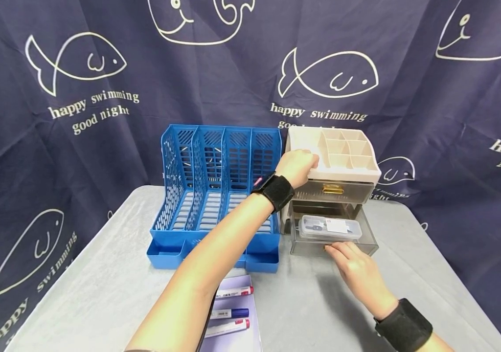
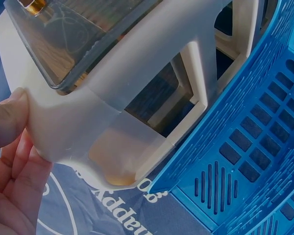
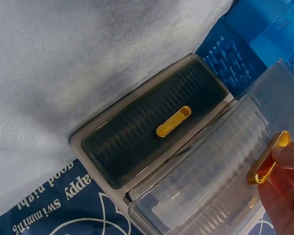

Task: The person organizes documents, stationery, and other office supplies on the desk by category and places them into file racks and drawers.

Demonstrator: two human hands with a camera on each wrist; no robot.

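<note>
A cream desktop organizer [image 1: 345, 175] with smoky see-through drawers stands at the back right of the table. My left hand [image 1: 296, 167] holds the front left corner of its compartmented top, thumb and fingers pinching the edge in the left wrist view. One drawer [image 1: 307, 248] is pulled out, and inside it lies a clear plastic case [image 1: 330, 228] with a white label. My right hand [image 1: 357, 271] pinches that drawer's gold handle [image 3: 255, 177] between thumb and fingers. Above it is a closed drawer with its own gold handle [image 1: 333, 188]; the right wrist view shows another closed drawer [image 3: 132, 139] below.
A blue file rack [image 1: 208, 234] with upright dividers and front bins stands directly left of the organizer. In front of it, partly behind my left arm, several markers [image 1: 235, 314] lie on a lilac sheet or folder [image 1: 250, 337]. A dark blue curtain [image 1: 215, 83] hangs behind the grey-covered table [image 1: 303, 313].
</note>
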